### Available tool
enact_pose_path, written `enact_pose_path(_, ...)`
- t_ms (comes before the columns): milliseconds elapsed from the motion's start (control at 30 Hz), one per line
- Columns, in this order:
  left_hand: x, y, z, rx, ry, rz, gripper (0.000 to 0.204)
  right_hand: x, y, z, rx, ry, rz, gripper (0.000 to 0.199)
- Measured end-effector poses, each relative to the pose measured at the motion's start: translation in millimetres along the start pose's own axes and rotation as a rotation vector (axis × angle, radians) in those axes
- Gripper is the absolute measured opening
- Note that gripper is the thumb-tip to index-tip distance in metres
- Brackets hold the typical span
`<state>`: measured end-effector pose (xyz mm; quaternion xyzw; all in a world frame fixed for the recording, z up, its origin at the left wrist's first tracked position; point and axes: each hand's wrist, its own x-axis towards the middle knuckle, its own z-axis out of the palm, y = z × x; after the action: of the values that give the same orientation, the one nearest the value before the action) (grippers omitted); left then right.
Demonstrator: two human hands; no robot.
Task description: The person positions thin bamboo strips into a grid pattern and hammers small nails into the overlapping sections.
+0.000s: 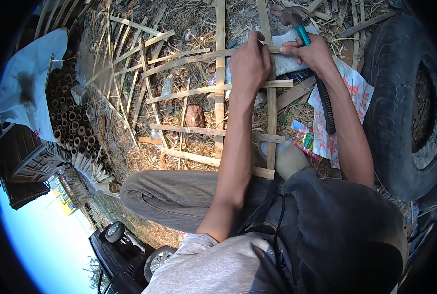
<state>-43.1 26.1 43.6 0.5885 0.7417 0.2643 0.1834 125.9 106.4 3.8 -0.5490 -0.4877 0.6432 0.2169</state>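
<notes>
A lattice of bamboo slats (194,90) lies over the straw-covered ground, several cross slats resting on two long ones. My left hand (249,63) is closed above the far cross slat, its fingertips pinched; whatever sits in them is too small to make out. Just to its right, my right hand (316,53) grips a hammer (304,35) with a teal and black handle. The hammer's head points away from me and its handle end hangs beside my forearm. The right thumb and a fingertip also touch the end of that same cross slat.
An old tyre (392,112) stands close on the right. Near it lie a white printed sack (348,98) and a colourful packet (306,139). A reddish stone (195,116) sits under the lattice. Further left are a stack of bamboo tubes (74,117) and a white sheet (30,83).
</notes>
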Motion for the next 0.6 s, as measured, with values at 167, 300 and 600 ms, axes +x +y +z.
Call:
enact_pose_path(167, 3.4, 6.7, -0.1, 0.153, 0.022, 0.116, 0.025, 1.0, 0.5, 0.4, 0.006, -0.011, -0.010, 0.049)
enact_pose_path(300, 4.6, -6.6, 0.2, 0.086, -0.022, 0.174, 0.026, -0.3, -2.9, -0.6, -0.019, -0.008, -0.008, 0.049)
enact_pose_path(600, 15.0, -22.2, -7.1, -0.179, -0.224, 0.069, 0.028, 0.8, -1.4, -2.1, 0.007, -0.015, -0.010, 0.051)
